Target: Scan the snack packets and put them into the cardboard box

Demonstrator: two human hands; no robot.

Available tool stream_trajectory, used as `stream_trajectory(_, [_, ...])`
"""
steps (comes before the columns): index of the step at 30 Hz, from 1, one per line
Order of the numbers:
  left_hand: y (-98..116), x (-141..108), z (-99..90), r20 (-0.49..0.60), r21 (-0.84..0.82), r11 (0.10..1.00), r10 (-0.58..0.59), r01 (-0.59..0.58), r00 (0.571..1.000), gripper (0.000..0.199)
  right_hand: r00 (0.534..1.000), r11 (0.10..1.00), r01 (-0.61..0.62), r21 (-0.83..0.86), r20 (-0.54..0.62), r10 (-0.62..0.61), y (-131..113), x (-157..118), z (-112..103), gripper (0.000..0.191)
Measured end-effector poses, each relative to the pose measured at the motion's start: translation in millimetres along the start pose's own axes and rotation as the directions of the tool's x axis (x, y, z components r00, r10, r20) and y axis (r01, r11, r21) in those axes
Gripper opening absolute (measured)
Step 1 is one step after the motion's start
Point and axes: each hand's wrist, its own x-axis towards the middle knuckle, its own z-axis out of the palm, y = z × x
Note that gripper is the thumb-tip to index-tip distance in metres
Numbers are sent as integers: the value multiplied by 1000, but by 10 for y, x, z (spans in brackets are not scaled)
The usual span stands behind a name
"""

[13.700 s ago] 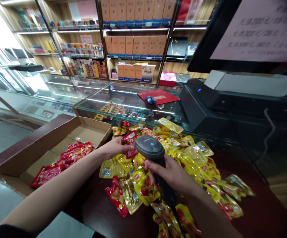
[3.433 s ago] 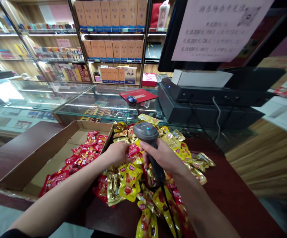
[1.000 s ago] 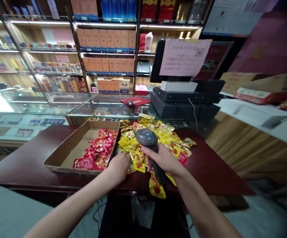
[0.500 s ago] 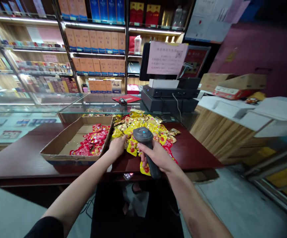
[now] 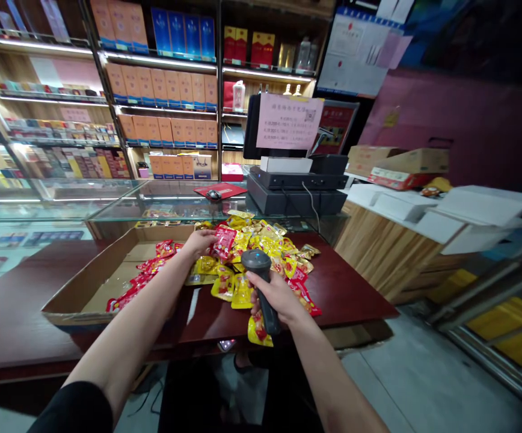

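Note:
My left hand (image 5: 201, 242) pinches a red snack packet (image 5: 224, 242) by its left side, over the left part of the packet heap. My right hand (image 5: 273, 294) is wrapped round the handle of a dark grey barcode scanner (image 5: 257, 261), whose head points away from me over the heap. Yellow snack packets (image 5: 261, 240) lie piled on the dark red table, with several red packets (image 5: 303, 294) at the pile's right. Below my right hand shows another yellow packet (image 5: 259, 332); whether my fingers touch it I cannot tell. More red packets (image 5: 128, 294) lie inside the cardboard tray (image 5: 80, 317), left of the heap.
Behind the table, a glass counter (image 5: 121, 207) carries a monitor with a pink notice (image 5: 288, 123), a black cash drawer (image 5: 297, 198) and a mouse (image 5: 213, 195). Boxes fill the shelves (image 5: 162, 87) at the back. White cartons (image 5: 482, 210) stand on a wooden cabinet at right.
My left hand has moved up from the heap's front edge and now holds a red packet. The scanner stays in my right hand. The camera view has shifted.

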Motion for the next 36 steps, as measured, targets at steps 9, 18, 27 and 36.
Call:
stream_trajectory(9, [-173,36,83,79,-220,968,-110,125,991,23,999,999,-3,-49,45,5,106,210,246,30])
stream_trajectory(18, [-96,-92,53,75,-362,931,-21,46,997,26,996,985,81,-151,-12,-84,301,250,429,27])
stream_trajectory(27, [20,-151,-95,35,-489,870,93,-64,995,36,999,976,50,-212,-1,-52,158,269,569,17])
stream_trajectory(36, [100,-234,-100,45,-521,849,130,-87,991,38,994,954,101,-281,-5,-107,132,350,619,15])
